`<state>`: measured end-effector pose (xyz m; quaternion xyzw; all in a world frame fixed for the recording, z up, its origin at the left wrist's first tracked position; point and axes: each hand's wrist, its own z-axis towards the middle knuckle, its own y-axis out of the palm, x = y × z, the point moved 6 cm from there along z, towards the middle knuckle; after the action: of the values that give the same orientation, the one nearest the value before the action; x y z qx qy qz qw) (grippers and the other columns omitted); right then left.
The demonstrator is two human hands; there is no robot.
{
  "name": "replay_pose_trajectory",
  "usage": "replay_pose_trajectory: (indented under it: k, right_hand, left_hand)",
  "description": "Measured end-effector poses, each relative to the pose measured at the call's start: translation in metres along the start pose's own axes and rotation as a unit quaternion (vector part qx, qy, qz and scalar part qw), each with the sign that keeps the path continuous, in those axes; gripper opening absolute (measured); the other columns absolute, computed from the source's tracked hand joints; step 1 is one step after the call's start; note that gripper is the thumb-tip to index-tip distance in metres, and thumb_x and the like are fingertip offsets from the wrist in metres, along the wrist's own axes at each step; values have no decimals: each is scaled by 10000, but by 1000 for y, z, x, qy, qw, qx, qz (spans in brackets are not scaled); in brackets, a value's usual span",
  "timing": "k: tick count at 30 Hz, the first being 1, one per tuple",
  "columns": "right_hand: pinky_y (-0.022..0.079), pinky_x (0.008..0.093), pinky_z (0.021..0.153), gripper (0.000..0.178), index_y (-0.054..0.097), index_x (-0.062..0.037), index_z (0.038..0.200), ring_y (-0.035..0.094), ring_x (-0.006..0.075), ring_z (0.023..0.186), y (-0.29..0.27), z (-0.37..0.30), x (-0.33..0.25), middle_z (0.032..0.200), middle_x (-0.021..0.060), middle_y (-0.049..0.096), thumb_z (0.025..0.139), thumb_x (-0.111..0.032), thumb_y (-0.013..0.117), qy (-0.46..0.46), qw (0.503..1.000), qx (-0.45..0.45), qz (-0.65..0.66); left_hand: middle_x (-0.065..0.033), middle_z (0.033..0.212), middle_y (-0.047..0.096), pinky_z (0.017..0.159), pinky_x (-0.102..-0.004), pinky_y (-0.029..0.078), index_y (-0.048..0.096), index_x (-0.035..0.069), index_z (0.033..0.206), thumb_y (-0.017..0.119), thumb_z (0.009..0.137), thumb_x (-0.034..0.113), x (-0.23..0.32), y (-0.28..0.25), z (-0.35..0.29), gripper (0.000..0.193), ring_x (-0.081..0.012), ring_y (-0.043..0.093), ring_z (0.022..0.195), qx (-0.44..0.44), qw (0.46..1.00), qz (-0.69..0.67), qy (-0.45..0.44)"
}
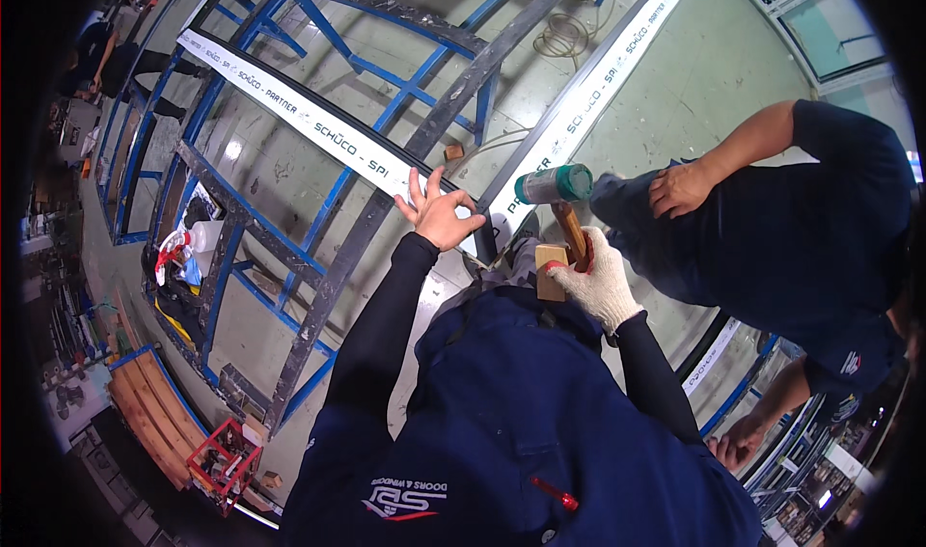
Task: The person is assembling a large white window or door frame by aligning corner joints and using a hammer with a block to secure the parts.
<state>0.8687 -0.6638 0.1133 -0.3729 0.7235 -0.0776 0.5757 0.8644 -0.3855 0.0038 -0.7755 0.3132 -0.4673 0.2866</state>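
My right hand [600,287], in a pale knitted glove, grips a mallet by its wooden handle [570,233]. The mallet's green cylindrical head [554,184] points up over the frame corner. A small wooden block [552,271] is pinched in the same hand. My bare left hand [442,215] rests at the near corner of a dark profile frame, its outer fingers spread, index finger and thumb curved close together. White printed film covers the frame's left bar [299,115] and right bar [603,89], which meet near that hand.
Blue trestles [415,89] with dark, worn top rails stand under the frame. On the right a person in dark clothes [772,229] stands close by. A spray bottle [198,238], wooden boards [149,407] and a red crate [227,460] are at left. A coiled hose [564,38] lies on the floor.
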Motion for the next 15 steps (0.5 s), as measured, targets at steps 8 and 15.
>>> replay_pose_trajectory:
  k: [8, 15]
  right_hand:
    - [562, 346, 715, 634, 556, 35, 1255, 673, 199, 732, -1, 3, -14, 860, 154, 695, 815, -285, 883, -10, 1000, 5, 9]
    - [573, 353, 744, 609, 567, 39, 1249, 731, 223, 813, 19, 24, -31, 927, 183, 720, 818, -266, 871, -64, 995, -7, 79]
  left_hand:
    - [-205, 1670, 289, 1196, -724, -72, 672, 243, 1244, 843, 752, 438, -11, 11, -18, 557, -477, -40, 1586, 42, 996, -27, 73]
    - [-232, 1525, 449, 1213, -464, 349, 394, 18, 1541, 954, 658, 248, 86, 5, -100, 1070, -406, 416, 1449, 15, 932, -240, 271]
